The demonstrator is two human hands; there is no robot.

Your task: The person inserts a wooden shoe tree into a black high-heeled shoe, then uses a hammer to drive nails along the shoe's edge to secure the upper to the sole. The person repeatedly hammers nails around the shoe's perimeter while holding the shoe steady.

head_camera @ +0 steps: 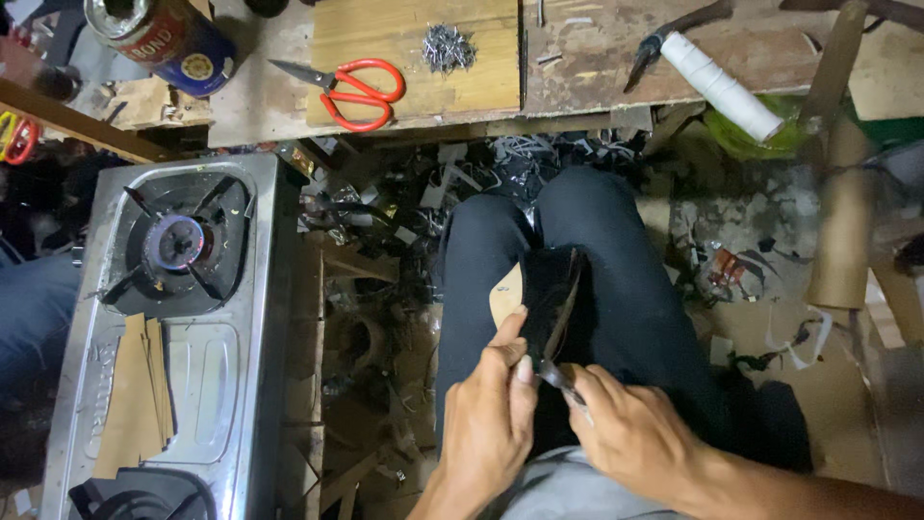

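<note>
Inspector: Fingers of the left hand pinch the black shoe upper, on the lap just above them.

Foreman: Right hand?

Inspector: Closed around a thin metal tool between both hands. Advise firm pinching, short strokes.

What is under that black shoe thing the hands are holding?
Under the black shoe piece are the person's legs in dark trousers. The left hand and right hand grip its near end, hiding that part and most of a thin metal tool.

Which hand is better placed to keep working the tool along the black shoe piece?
Probably the right hand: it grips the metal tool at the black shoe piece, which the left hand steadies.
</note>
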